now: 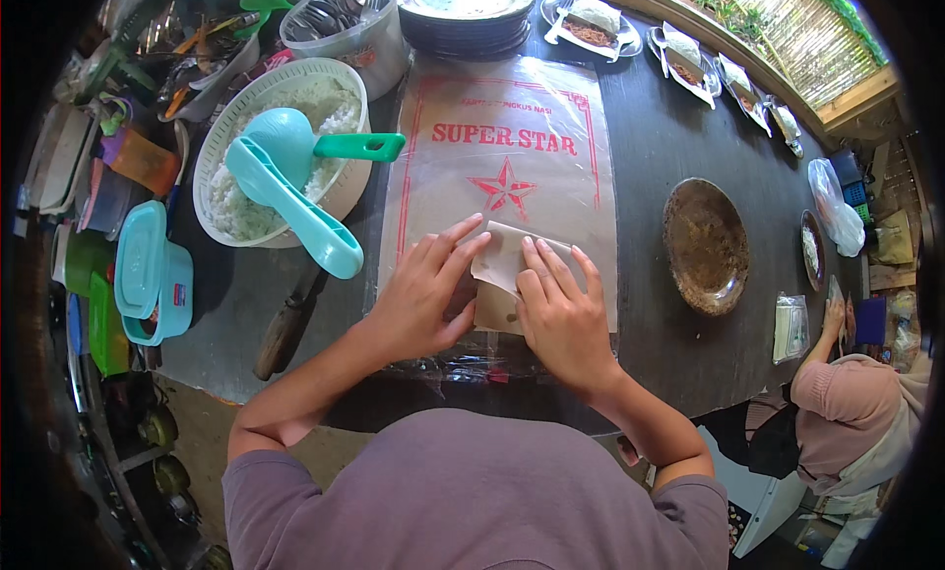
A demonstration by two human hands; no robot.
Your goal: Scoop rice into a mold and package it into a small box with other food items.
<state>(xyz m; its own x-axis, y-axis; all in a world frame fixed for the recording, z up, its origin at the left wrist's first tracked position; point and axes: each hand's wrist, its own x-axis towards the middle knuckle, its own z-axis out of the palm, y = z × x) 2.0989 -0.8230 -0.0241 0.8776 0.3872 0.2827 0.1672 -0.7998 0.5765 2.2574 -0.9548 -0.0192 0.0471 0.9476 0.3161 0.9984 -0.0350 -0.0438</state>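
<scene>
A small sheet of brown wrapping paper [500,256], partly folded over, lies before me on a plastic-covered pack of brown food-wrapping paper [435,179] printed in red with a star. My right hand [561,311] holds the folded sheet, its fingers spread over the top; the thumb is hidden. At the sheet's left edge, my left hand [424,297] has its fingers apart, with the fingertips close to or touching the paper. Up and to the left, a white plastic basket [203,193] of cooked rice [236,208] holds a turquoise scoop [295,201] and a green-handled spoon [358,147].
A brown plate [706,245] lies right of the pack. Stacked plates [465,35] and a cutlery tub [376,60] stand behind. Plates with rice portions [590,27] line the far right edge. A wooden-handled knife [280,337] lies left. Another person [849,422] is at the right.
</scene>
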